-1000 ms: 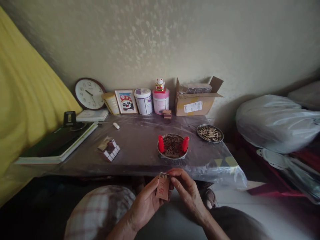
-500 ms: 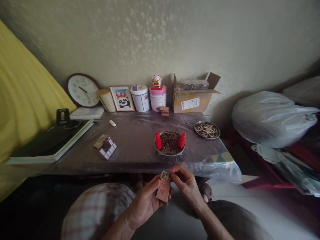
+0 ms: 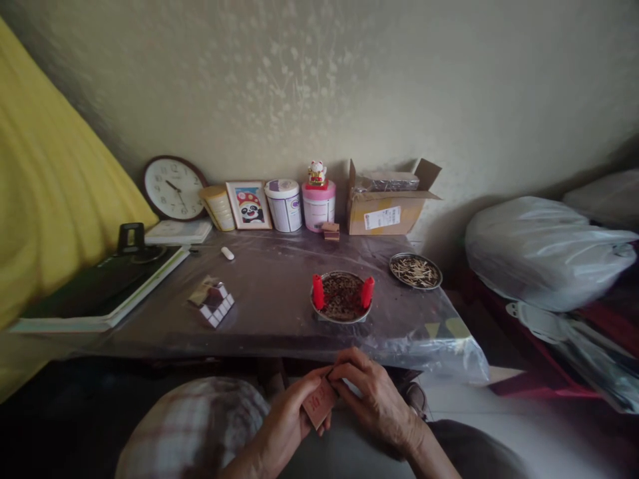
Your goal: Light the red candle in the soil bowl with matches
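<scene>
Below the table's front edge, my left hand is closed around a small pinkish-brown matchbox with red characters on its face, tilted in the grip. My right hand is curled over the box's upper end, its fingertips bent together and touching it. The open end and whatever lies between those fingertips are hidden. Just beyond the hands on the table stands a round metal dish of dark burnt bits, with a red candle upright at its left side and another red candle at its right.
A metal plate of matchsticks lies at the table's right. Several small boxes in torn plastic wrap sit on the left. Along the wall stand a clock, a framed panda picture, tubs and an open cardboard box.
The matchbox's open end with match heads showed before; now my right hand has come over it and covers it. The box has tilted, and the view has shifted slightly.
</scene>
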`<state>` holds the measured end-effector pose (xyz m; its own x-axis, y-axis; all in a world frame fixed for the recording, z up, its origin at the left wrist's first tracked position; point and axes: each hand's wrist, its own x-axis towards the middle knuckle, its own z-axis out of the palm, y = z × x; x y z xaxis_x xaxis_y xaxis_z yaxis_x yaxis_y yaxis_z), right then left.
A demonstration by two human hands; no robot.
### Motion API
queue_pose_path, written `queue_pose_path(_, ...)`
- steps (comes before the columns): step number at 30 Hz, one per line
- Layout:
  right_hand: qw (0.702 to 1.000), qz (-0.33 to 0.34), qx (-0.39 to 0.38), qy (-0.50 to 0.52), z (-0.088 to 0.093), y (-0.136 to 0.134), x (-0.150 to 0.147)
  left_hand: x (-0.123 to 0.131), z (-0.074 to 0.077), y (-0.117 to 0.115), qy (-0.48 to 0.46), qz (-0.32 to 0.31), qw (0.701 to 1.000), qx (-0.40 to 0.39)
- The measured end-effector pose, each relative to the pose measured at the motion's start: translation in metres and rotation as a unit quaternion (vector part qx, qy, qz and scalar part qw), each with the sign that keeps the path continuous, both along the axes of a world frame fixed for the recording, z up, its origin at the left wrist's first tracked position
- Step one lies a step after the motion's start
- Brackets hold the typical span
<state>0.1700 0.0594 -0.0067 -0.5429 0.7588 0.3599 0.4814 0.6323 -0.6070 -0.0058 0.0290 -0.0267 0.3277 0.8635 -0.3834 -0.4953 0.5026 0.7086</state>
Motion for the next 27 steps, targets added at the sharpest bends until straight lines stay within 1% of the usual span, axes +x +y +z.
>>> queue_pose_path(2,1.0,0.01,-0.006,-0.009,0.001,-0.001,-0.001,0.0,0.001,0.0,0.027,-0.001,1.0,0.014)
queue_pose_path(4,1.0,0.021,-0.01,-0.019,0.001,-0.001,-0.001,0.0,-0.004,0.001,0.052,-0.003,0.998,0.032)
queue_pose_path(7,0.999,0.03,-0.009,-0.03,-0.001,0.0,-0.001,0.001,-0.02,0.004,0.069,-0.022,0.996,0.06)
queue_pose_path(10,0.999,0.034,-0.006,-0.026,-0.003,0.001,0.0,0.003,-0.038,0.008,0.078,-0.019,0.994,0.072)
queue_pose_path(13,0.999,0.027,-0.014,-0.025,-0.004,0.001,0.0,0.004,-0.046,0.01,0.079,-0.035,0.994,0.066)
queue_pose_path(16,0.999,0.021,-0.027,-0.024,-0.002,0.002,-0.001,0.003,-0.044,0.01,0.102,-0.032,0.992,0.06)
queue_pose_path(18,0.999,0.027,-0.027,-0.022,-0.001,0.002,-0.001,0.001,-0.041,0.01,0.118,-0.024,0.991,0.056)
queue_pose_path(21,0.999,0.034,-0.028,-0.024,-0.001,0.002,-0.001,0.001,-0.04,0.009,0.131,-0.029,0.99,0.051)
queue_pose_path(24,0.998,0.03,-0.043,-0.019,-0.003,0.001,0.0,0.002,-0.04,0.009,0.138,-0.04,0.988,0.063)
queue_pose_path(27,0.998,0.025,-0.059,-0.012,-0.005,0.001,0.0,0.004,-0.037,0.009,0.147,-0.051,0.985,0.079)
